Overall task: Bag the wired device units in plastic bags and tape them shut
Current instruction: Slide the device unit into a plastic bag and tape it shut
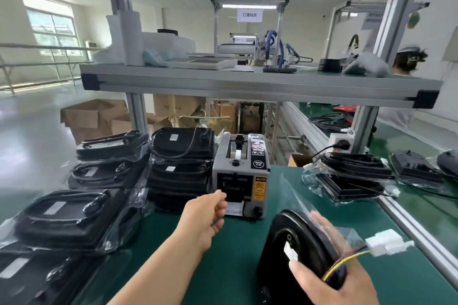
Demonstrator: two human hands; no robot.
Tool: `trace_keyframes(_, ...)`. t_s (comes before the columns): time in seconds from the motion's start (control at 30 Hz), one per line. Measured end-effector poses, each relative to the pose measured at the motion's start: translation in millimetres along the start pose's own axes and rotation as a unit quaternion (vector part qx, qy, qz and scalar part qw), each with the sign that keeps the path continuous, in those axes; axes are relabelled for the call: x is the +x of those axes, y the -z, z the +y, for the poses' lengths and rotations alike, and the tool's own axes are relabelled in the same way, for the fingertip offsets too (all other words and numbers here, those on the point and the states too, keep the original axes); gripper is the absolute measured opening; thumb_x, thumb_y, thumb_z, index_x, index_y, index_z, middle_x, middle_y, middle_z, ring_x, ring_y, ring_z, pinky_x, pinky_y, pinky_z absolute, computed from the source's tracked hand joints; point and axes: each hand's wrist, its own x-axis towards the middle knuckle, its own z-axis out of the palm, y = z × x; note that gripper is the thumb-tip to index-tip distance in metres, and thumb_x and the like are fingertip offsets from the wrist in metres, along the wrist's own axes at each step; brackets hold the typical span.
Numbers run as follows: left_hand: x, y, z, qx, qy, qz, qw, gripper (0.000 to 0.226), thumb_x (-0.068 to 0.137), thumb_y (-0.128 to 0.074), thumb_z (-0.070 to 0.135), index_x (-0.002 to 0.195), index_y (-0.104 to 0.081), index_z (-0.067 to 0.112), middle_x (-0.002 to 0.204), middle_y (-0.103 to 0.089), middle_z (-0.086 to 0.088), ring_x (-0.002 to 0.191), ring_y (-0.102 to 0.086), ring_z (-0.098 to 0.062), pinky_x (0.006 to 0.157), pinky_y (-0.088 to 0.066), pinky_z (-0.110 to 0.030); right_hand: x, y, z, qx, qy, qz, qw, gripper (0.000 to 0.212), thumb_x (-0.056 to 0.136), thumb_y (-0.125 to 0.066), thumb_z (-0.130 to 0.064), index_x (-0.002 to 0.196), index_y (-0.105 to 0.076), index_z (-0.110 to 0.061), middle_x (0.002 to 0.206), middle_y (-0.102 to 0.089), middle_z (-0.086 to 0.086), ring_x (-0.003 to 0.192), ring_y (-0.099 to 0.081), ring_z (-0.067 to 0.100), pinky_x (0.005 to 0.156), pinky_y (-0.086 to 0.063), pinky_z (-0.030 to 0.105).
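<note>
My right hand (329, 277) grips a black wired device unit (285, 252) held upright on the green mat, inside a clear plastic bag (295, 195). Its yellow and blue wires end in a white connector (384, 242) sticking out to the right. My left hand (208, 215) reaches to the outlet of the grey tape dispenser (240, 176), fingers curled at a strip of tape (233, 208); whether they pinch the tape is unclear.
Stacks of bagged black units (181, 153) and more bagged units (67, 213) fill the left of the mat. Unbagged and bagged units (354, 176) lie right by a white power strip (340, 142). An aluminium shelf (247, 82) spans overhead. Cardboard boxes (91, 116) stand behind.
</note>
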Motion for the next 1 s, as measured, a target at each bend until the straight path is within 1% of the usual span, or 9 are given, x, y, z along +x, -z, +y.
trace_keyframes(0.1, 19, -16, -1, -0.026, 0.043, 0.013, 0.999, 0.014, 0.093, -0.069, 0.018, 0.082, -0.067, 0.010, 0.062, -0.064, 0.002, 0.054, -0.055, -0.008, 0.046, -0.042, -0.020, -4, -4, -2, -0.032, -0.019, 0.015, 0.999, 0.081, 0.058, -0.089, 0.009, 0.118, -0.065, -0.039, 0.102, -0.072, -0.029, 0.091, -0.067, -0.012, 0.077, -0.043, -0.004)
trace_keyframes(0.23, 33, -32, 5, -0.052, 0.056, 0.034, 0.996, 0.014, 0.092, -0.070, 0.019, 0.083, -0.067, 0.010, 0.062, -0.063, 0.003, 0.051, -0.054, -0.006, 0.041, -0.039, -0.017, -3, 3, 4, -0.042, -0.020, -0.004, 0.999, 0.083, 0.060, -0.087, 0.009, 0.120, -0.064, -0.042, 0.108, -0.074, -0.020, 0.099, -0.070, 0.000, 0.092, -0.048, 0.014)
trace_keyframes(0.3, 36, -38, 7, -0.058, 0.066, 0.044, 0.995, 0.012, 0.090, -0.073, 0.020, 0.084, -0.067, 0.011, 0.062, -0.063, 0.003, 0.049, -0.054, -0.006, 0.042, -0.039, -0.017, -3, 3, 5, -0.025, -0.013, -0.024, 0.999, 0.083, 0.060, -0.087, 0.009, 0.119, -0.065, -0.044, 0.108, -0.075, -0.016, 0.100, -0.071, 0.003, 0.093, -0.049, 0.016)
trace_keyframes(0.4, 38, -43, 8, -0.062, 0.063, 0.065, 0.994, 0.015, 0.084, -0.079, 0.015, 0.083, -0.065, 0.009, 0.063, -0.063, 0.000, 0.049, -0.054, -0.007, 0.043, -0.040, -0.018, -3, 4, 3, -0.012, -0.016, -0.022, 1.000, 0.081, 0.061, -0.089, 0.004, 0.117, -0.065, -0.050, 0.109, -0.075, -0.015, 0.100, -0.070, 0.002, 0.090, -0.048, 0.012)
trace_keyframes(0.53, 38, -45, 8, -0.068, 0.067, 0.063, 0.993, 0.015, 0.085, -0.074, 0.006, 0.083, -0.059, 0.007, 0.060, -0.061, -0.003, 0.045, -0.053, -0.008, 0.037, -0.040, -0.016, -6, 2, -2, -0.005, -0.018, -0.019, 1.000, 0.077, 0.050, -0.080, -0.017, 0.121, -0.063, -0.043, 0.107, -0.074, -0.021, 0.099, -0.068, -0.005, 0.081, -0.044, 0.000)
trace_keyframes(0.73, 43, -52, 4, -0.086, 0.025, 0.123, 0.988, 0.018, 0.087, -0.071, 0.006, 0.075, -0.059, 0.004, 0.041, -0.060, -0.002, 0.036, -0.058, -0.008, 0.038, -0.043, -0.018, -9, -2, -6, 0.032, -0.023, -0.046, 0.998, 0.073, 0.055, -0.079, -0.016, 0.117, -0.063, -0.052, 0.106, -0.075, -0.016, 0.096, -0.071, 0.001, 0.079, -0.047, 0.004)
trace_keyframes(0.87, 34, -58, 3, -0.090, -0.026, 0.158, 0.983, 0.005, 0.088, -0.063, 0.007, 0.084, -0.060, 0.004, 0.054, -0.060, -0.003, 0.047, -0.056, -0.011, 0.043, -0.041, -0.021, -11, -2, -10, 0.036, -0.028, -0.054, 0.997, 0.074, 0.063, -0.083, -0.006, 0.124, -0.059, -0.040, 0.104, -0.075, -0.018, 0.095, -0.071, 0.000, 0.077, -0.047, 0.003)
trace_keyframes(0.93, 17, -53, 5, -0.062, -0.051, 0.120, 0.990, 0.008, 0.086, -0.064, 0.008, 0.080, -0.060, 0.008, 0.056, -0.057, 0.000, 0.046, -0.053, -0.009, 0.044, -0.041, -0.020, -12, 0, -13, 0.040, -0.035, -0.065, 0.996, 0.075, 0.069, -0.083, 0.003, 0.125, -0.059, -0.039, 0.103, -0.075, -0.019, 0.094, -0.071, -0.001, 0.075, -0.047, 0.002)
trace_keyframes(1.0, -12, -40, 9, -0.018, -0.088, 0.023, 0.996, 0.016, 0.087, -0.067, 0.010, 0.072, -0.061, 0.013, 0.057, -0.057, 0.003, 0.046, -0.053, -0.007, 0.046, -0.045, -0.020, -14, 3, -16, 0.035, -0.040, -0.071, 0.996, 0.074, 0.072, -0.082, 0.008, 0.124, -0.058, -0.040, 0.102, -0.075, -0.022, 0.093, -0.070, -0.004, 0.074, -0.046, 0.000)
